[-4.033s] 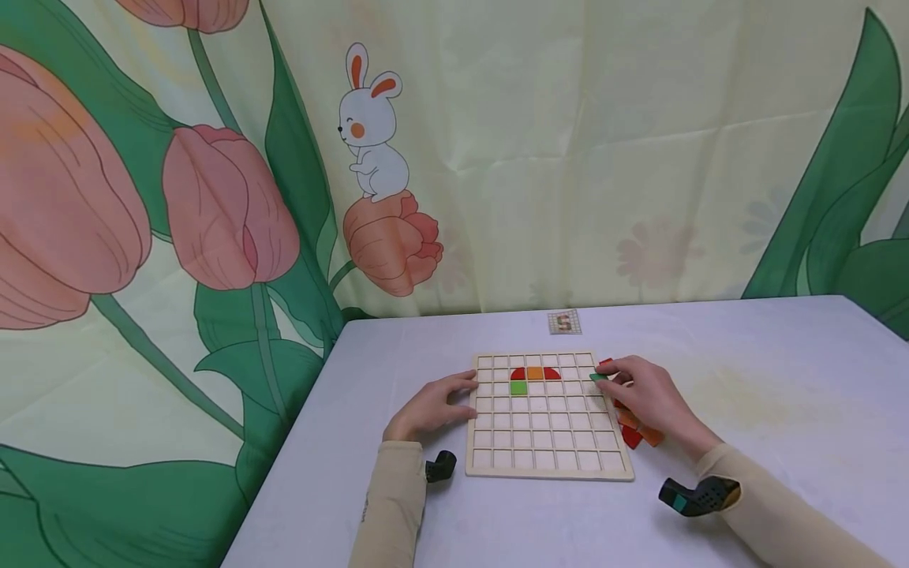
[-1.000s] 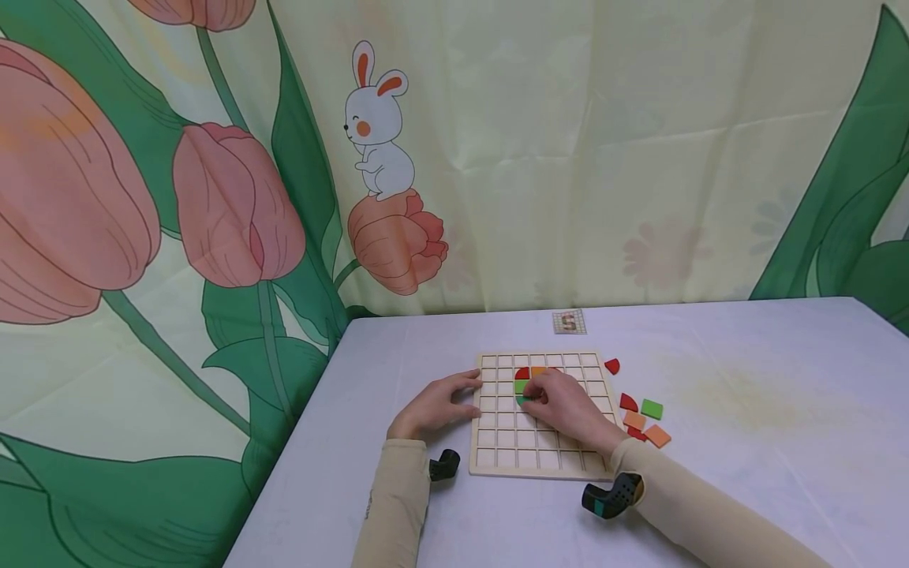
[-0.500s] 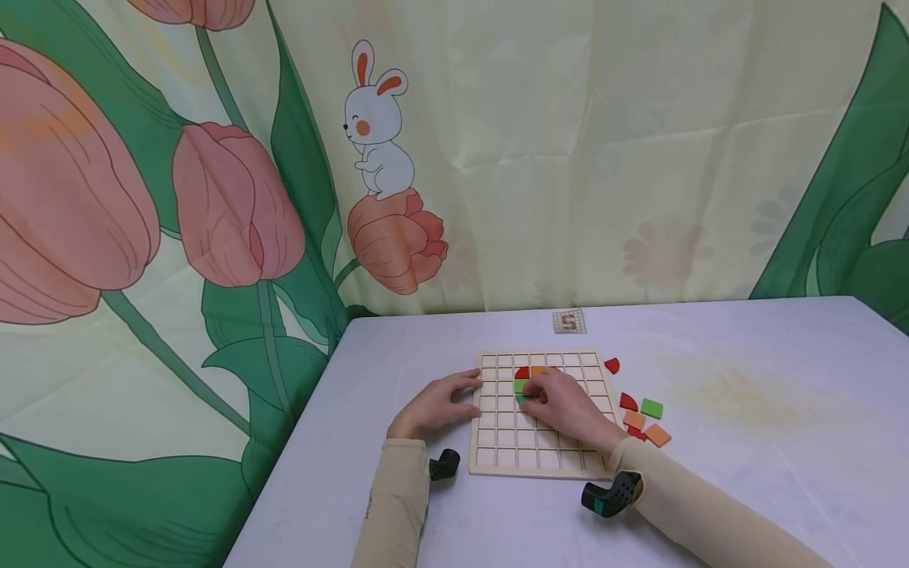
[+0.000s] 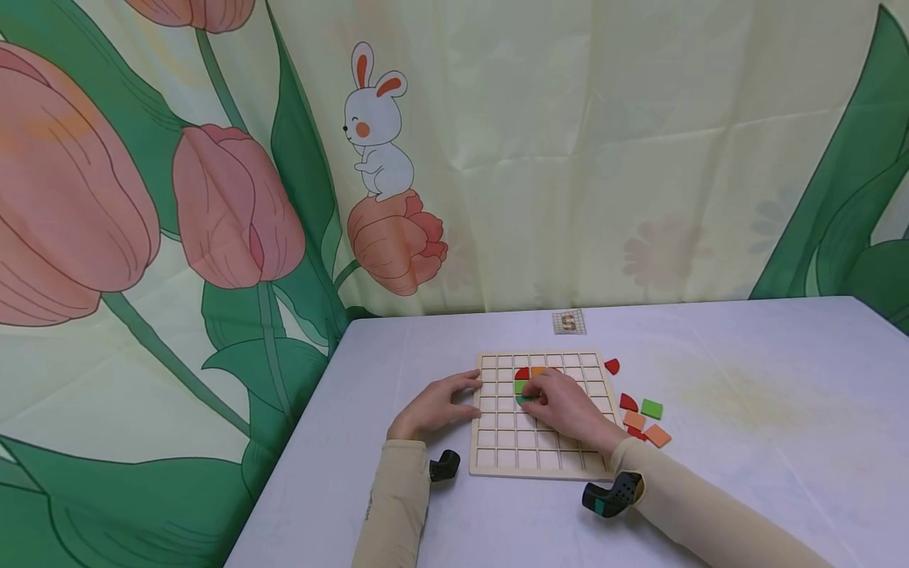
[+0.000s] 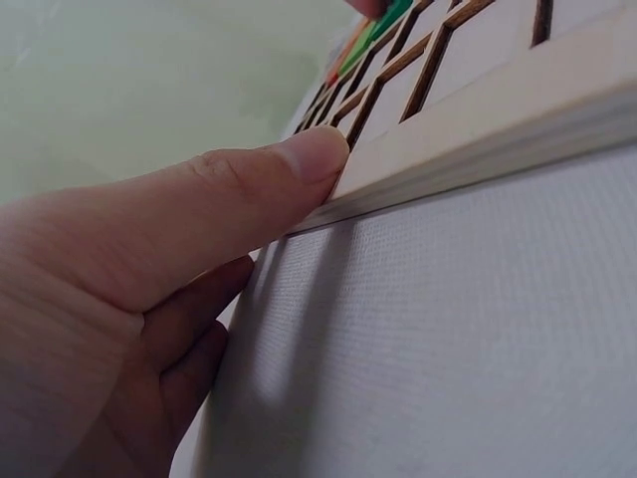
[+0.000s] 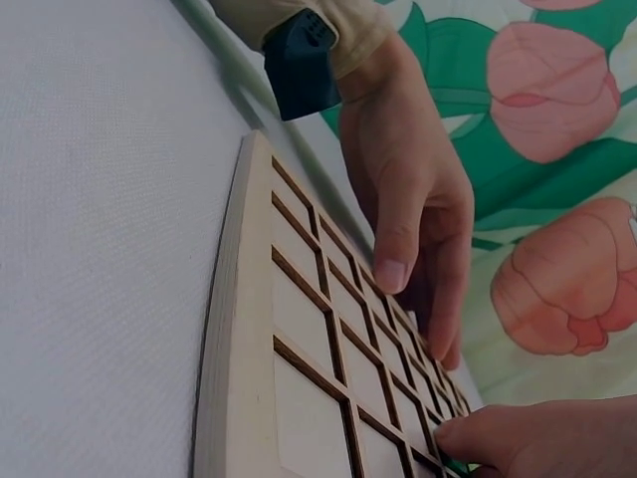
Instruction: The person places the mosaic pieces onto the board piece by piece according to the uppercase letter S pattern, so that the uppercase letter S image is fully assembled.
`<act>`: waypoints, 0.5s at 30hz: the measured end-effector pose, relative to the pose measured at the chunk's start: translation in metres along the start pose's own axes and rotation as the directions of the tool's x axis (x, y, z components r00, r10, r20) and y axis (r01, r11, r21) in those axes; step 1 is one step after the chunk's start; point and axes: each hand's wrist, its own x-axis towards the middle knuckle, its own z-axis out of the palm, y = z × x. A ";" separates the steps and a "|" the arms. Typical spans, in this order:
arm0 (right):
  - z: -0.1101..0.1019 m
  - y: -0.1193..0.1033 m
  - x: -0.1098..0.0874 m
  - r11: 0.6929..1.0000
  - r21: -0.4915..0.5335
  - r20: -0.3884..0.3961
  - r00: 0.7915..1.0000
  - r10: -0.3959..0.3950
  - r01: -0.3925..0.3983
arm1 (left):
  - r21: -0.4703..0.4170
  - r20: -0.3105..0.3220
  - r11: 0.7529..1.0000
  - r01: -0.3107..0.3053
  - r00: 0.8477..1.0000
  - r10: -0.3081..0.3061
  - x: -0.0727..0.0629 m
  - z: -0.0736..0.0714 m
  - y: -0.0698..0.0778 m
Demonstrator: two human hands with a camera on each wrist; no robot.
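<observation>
A wooden grid board point(image 4: 497, 459) lies on the table. My left hand point(image 4: 436, 404) rests at its left edge, thumb and fingers fairly straight; in the left wrist view the thumb point(image 5: 249, 189) touches the frame. My right hand point(image 4: 568, 406) is over the upper middle of the board. Its thumb and fingertips pinch a dark green quarter-round tile point(image 4: 521, 400), partly hidden, at a cell just below a light green square tile point(image 4: 520, 386). Above that sit a red quarter-round tile point(image 4: 522, 372) and an orange square tile point(image 4: 538, 370); a red one beyond is mostly covered by the hand.
Right of the board lie loose tiles: a red quarter-round point(image 4: 612, 366), another red one point(image 4: 628, 402), a green square point(image 4: 651, 409), orange squares point(image 4: 657, 435) and a partly covered red piece. A small patterned card point(image 4: 569, 321) lies at the table's back edge.
Over four seconds my right hand has carried the dark green tile from the board's right edge to the cell under the light green square. In the last second both hands stay almost still.
</observation>
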 end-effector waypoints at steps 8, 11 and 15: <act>0.001 0.000 0.001 1.000 -0.002 0.000 1.000 0.006 -0.006 | 0.007 0.000 1.000 0.006 1.000 -0.006 0.000 0.000 0.000; 0.001 0.000 0.001 1.000 -0.002 0.004 1.000 0.006 -0.006 | 0.008 0.002 1.000 0.008 1.000 -0.008 0.001 0.000 0.000; 0.001 0.000 0.001 1.000 -0.001 0.006 1.000 0.009 -0.009 | 0.010 0.002 1.000 0.001 1.000 -0.001 0.000 0.000 0.000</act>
